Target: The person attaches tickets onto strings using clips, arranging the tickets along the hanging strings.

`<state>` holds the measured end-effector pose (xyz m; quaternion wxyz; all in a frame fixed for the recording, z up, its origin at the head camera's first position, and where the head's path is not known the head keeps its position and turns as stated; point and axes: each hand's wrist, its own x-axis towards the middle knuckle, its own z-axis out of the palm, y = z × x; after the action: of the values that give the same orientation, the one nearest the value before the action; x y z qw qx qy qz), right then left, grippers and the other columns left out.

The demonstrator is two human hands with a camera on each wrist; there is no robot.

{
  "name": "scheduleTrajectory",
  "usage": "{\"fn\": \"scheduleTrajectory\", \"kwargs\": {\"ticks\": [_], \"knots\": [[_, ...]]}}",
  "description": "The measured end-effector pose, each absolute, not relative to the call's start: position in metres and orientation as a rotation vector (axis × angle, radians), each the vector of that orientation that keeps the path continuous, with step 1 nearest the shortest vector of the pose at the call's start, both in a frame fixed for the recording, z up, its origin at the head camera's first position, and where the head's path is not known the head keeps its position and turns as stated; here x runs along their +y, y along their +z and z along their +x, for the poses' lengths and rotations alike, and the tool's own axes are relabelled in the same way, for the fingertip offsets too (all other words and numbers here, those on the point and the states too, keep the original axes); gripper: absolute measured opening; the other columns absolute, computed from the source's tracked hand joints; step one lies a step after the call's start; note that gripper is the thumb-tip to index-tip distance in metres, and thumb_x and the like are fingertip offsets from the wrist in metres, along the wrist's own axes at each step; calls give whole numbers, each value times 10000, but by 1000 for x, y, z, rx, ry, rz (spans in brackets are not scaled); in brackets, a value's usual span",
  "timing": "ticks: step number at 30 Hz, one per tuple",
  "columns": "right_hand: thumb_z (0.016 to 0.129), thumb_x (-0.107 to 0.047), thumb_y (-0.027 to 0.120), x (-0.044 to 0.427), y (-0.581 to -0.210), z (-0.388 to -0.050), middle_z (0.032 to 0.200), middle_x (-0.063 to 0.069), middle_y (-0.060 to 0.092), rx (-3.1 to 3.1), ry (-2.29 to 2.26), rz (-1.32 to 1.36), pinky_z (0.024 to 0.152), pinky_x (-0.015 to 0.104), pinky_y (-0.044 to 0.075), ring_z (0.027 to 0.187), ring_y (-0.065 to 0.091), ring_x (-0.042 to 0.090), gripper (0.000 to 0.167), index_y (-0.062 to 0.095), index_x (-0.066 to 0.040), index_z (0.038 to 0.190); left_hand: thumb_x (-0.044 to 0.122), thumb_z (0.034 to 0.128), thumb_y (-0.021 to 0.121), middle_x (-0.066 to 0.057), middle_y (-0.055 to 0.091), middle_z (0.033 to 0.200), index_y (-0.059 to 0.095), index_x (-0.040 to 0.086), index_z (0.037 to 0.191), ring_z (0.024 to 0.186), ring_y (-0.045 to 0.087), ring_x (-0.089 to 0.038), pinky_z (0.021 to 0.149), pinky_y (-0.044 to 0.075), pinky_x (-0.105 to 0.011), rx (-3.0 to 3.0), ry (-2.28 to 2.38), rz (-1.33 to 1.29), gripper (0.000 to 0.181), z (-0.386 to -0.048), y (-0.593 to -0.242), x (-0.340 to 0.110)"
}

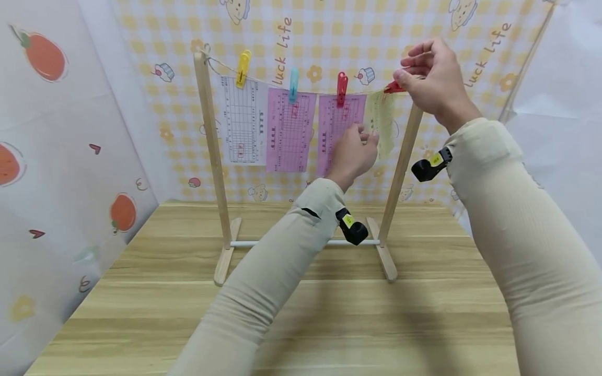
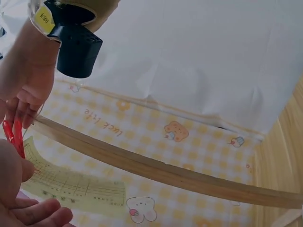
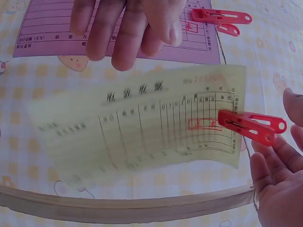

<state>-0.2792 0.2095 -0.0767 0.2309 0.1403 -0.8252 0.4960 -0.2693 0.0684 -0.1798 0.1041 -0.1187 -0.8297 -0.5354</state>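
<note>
A thin yellow printed slip [image 1: 382, 117] hangs from a line by a red clothespin [image 3: 248, 126], which bites its upper edge. My right hand [image 1: 435, 78] is at that clothespin near the right post. In the right wrist view its fingers [image 3: 279, 165] lie close beside the handles, with the thumb apart from them. My left hand [image 1: 355, 154] hovers in front of the line, by the yellow slip and a pink slip [image 1: 329, 133]. Its fingers [image 3: 106, 30] extend loosely and hold nothing. Another red clothespin [image 1: 342, 89] holds that pink slip.
Further left hang another pink slip [image 1: 290, 130] under a blue clothespin [image 1: 293, 85] and a white slip [image 1: 242, 120] under a yellow one [image 1: 243, 68]. The line runs between wooden posts [image 1: 213, 141] standing on a wooden table [image 1: 141, 308]. Behind is a checked cloth [image 1: 178, 104].
</note>
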Motion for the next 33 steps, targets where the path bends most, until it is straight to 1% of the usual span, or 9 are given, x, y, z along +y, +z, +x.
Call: {"fn": "scheduleTrajectory", "kwargs": {"ticks": [3,8,14,17,19,22,24,27,33], "knots": [[924,-112,646,210,-79,-277,1159,-24,540,-2255,1335,389,945,224,424,1044,526,92,352,458,-125,1220,389,1006,499,37,549,1355,388,148,1465,1215,519,-136,913,475,-267,-2490,-1554,-362,530,-265,-178,63],[924,-124,644,210,-83,-270,1146,-27,542,-2213,1279,413,958,227,412,1041,523,96,326,477,-115,1204,376,1010,490,17,555,1290,456,125,1395,1172,533,-125,884,471,-246,-2504,-1448,-467,461,-260,-175,48],[925,-164,641,210,-85,-266,1178,-13,535,-2269,1132,414,959,253,408,1083,517,133,306,500,-141,1195,344,1012,499,6,577,1226,533,109,1295,1130,553,-124,919,447,-248,-2491,-1358,-525,370,-259,-172,32],[900,-215,677,212,-90,-268,1259,43,534,-2356,928,421,959,305,401,1119,495,197,432,498,-100,1276,327,1009,511,-8,592,1203,551,100,1259,1113,561,-129,910,453,-251,-2482,-1360,-520,340,-259,-173,27],[862,-210,730,213,-93,-270,1330,99,513,-2394,778,457,1016,342,366,1175,469,246,556,475,-59,1334,321,1007,516,-16,598,1189,557,99,1239,1101,566,-133,903,458,-254,-2480,-1365,-515,324,-259,-175,25],[784,-177,821,215,-99,-275,1403,159,463,-2421,562,515,1106,420,249,1281,398,311,728,436,-35,1385,319,1006,520,-19,603,1178,560,103,1220,1092,568,-135,897,463,-257,-2481,-1368,-515,307,-259,-176,25],[734,-136,859,216,-102,-279,1405,173,458,-2403,445,545,1126,454,188,1335,345,331,769,445,-35,1374,319,1007,519,-17,605,1168,560,105,1212,1084,569,-134,893,464,-256,-2477,-1367,-520,299,-260,-175,26],[707,-104,874,215,-107,-284,1366,175,487,-2354,324,563,1069,501,224,1324,347,344,737,481,-45,1328,315,1005,523,-14,610,1144,564,105,1197,1065,573,-132,883,466,-255,-2473,-1381,-519,288,-260,-175,28],[780,-81,811,213,-110,-288,1290,168,557,-2296,278,589,993,522,279,1267,426,359,561,531,-26,1262,310,1004,526,-17,610,1140,572,97,1203,1059,577,-137,873,478,-250,-2489,-1418,-534,295,-259,-177,33]]}}
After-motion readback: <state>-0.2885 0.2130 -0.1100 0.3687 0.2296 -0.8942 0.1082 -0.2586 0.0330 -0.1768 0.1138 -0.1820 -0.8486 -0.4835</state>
